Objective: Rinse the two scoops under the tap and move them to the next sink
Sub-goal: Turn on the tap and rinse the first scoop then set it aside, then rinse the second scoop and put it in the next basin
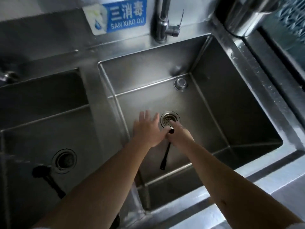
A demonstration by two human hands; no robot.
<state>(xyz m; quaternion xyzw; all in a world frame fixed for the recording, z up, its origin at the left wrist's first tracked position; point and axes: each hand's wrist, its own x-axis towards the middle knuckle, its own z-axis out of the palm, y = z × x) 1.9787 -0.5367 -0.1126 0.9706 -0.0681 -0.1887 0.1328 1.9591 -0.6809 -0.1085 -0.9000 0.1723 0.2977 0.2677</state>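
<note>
Both my hands are down in the right sink (231,103), close to its drain strainer (170,119). My right hand (179,135) is closed around the head end of a black scoop (165,157), whose long handle points back toward me. My left hand (147,129) has its fingers spread and its thumb side touches the right hand at the scoop's head; it grips nothing that I can see. A second black scoop (44,175) lies on the floor of the left sink (33,116), next to that sink's drain. The tap (162,19) stands behind the right sink; no water stream is visible.
A blue sign (125,14) is stuck on the back wall above the sinks. A metal overflow cap (181,83) sits on the right sink's back wall. A steel container (247,15) stands at the upper right, beside a wet steel ledge (257,75).
</note>
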